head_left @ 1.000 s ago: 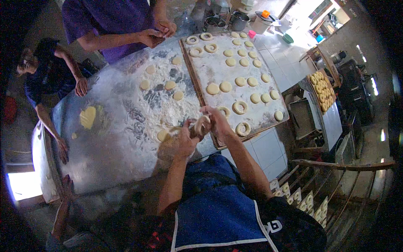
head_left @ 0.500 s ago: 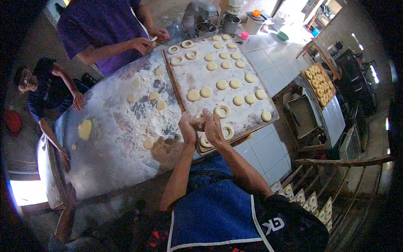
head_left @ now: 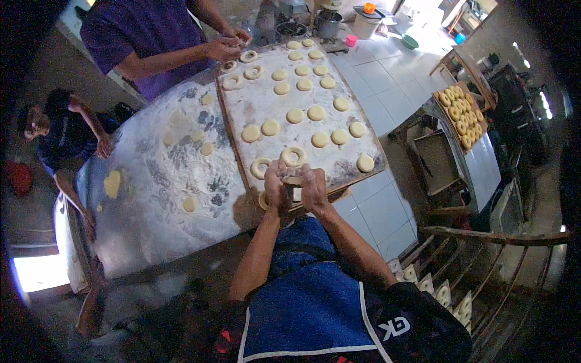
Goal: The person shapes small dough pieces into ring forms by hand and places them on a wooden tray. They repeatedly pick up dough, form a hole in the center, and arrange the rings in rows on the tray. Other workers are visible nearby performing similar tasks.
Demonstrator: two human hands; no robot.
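Note:
My left hand point(head_left: 276, 184) and my right hand point(head_left: 314, 189) are closed around a piece of pale dough point(head_left: 292, 180), seemingly a ring seen edge-on, above the near edge of a floured board point(head_left: 363, 151). Just beyond my fingers lie dough rings point(head_left: 293, 156), one partly hidden near my left hand. Several flat dough rounds point(head_left: 316, 113) are spread over the board, with more rings at its far left corner. To the left, the metal table point(head_left: 139, 199) carries scattered flour point(head_left: 193, 169) and a few dough rounds point(head_left: 189, 204).
A co-worker in purple point(head_left: 133, 42) handles dough across the table; another person point(head_left: 57, 127) stands at the left, with further arms at lower left. On the right are a board of golden rings point(head_left: 460, 115) on a stand and a metal rack point(head_left: 496, 237). Pots point(head_left: 328, 25) stand behind.
Both hands have shifted onto the board's near edge, turning the dough between them. The view has shifted, so the board appears further left. The purple-clad co-worker's hands have also moved.

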